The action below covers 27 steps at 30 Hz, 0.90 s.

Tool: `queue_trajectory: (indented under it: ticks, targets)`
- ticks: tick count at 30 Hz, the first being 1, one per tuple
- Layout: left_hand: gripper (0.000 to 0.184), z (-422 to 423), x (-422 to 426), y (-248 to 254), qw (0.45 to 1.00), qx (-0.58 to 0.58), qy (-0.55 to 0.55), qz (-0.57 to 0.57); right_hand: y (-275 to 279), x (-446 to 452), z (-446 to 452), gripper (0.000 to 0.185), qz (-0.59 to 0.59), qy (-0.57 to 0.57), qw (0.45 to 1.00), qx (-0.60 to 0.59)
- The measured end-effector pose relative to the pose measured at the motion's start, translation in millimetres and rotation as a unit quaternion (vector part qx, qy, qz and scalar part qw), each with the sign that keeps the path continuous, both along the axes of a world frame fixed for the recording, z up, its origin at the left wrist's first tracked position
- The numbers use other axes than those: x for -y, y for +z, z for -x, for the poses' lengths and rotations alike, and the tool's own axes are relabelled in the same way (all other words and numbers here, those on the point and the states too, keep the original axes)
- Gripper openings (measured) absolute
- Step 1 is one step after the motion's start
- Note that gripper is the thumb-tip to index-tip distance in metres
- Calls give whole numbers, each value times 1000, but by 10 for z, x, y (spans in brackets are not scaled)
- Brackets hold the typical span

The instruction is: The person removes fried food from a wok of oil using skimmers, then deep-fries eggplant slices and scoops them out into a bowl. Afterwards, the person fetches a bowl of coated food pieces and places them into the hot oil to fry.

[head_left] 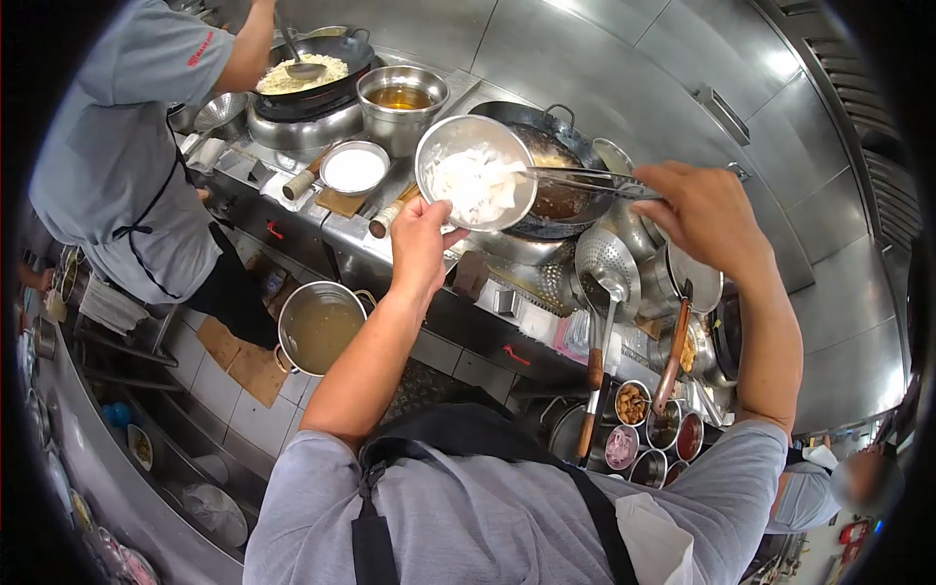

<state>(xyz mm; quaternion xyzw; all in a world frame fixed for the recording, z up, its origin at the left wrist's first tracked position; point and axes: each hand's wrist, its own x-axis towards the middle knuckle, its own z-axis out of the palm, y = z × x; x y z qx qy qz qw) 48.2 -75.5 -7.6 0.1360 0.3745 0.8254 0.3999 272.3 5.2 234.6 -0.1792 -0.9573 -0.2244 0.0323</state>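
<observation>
My left hand (421, 249) grips the rim of a metal bowl (426, 156), tilted toward me over the stove. Pale white pieces of food (476, 183) lie in the bowl; their kind I cannot make out. Metal tongs (585, 181) are in my right hand (704, 210), and their tips reach into the bowl at the white pieces. Whether the tips pinch a piece is too small to tell. Behind the bowl sits a dark wok (497, 112) holding brown, bubbling liquid (565, 203).
A co-worker (146, 166) at the left holds a ladle (306, 70) over a wok of pale food. Near me are a pot of yellow liquid (402, 97), a bowl of white powder (355, 169), a perforated skimmer (606, 261) and several ingredient tins (632, 402). A large pot (322, 327) stands low at left.
</observation>
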Motion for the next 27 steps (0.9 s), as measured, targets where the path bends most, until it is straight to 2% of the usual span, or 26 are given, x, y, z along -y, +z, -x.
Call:
queue_trajectory:
  ticks: [2,3,6,10,12,15,18,20,22,25,27]
  targets:
    - [10,-69,-10,-1,1000,2,-8,12,29,-249,-75,27,38,-6,999,-14]
    - [4,-82,-19,-33,1000,-1,-11,16,17,-352,-107,31,69,8,996,-64]
    - [5,-154,-80,-53,999,-7,-25,40,176,-585,-222,33,150,-55,982,-104]
    - [3,-218,-185,-104,997,-9,-41,69,435,-1018,-475,36,137,-72,974,-165]
    - [6,-268,-177,-147,996,-3,-36,78,513,-1241,-535,38,138,-106,976,-132]
    - [6,-308,-98,-197,995,2,-37,95,245,-1678,-539,38,106,-149,980,-84]
    - [7,-311,-17,-270,996,17,-32,80,-476,-2090,-379,35,84,-206,975,-2]
    - [3,-351,39,-156,997,9,-25,67,-961,-2095,-157,36,112,-283,949,83]
    - [8,-388,103,-21,998,4,-18,61,-1489,-2259,-139,43,95,-314,944,39]
    - [11,-355,175,34,999,1,3,52,-1378,-2151,-95,42,71,-337,936,-65]
    - [13,-265,173,-56,999,-7,9,42,-1105,-2094,-107,44,48,-323,940,-94]
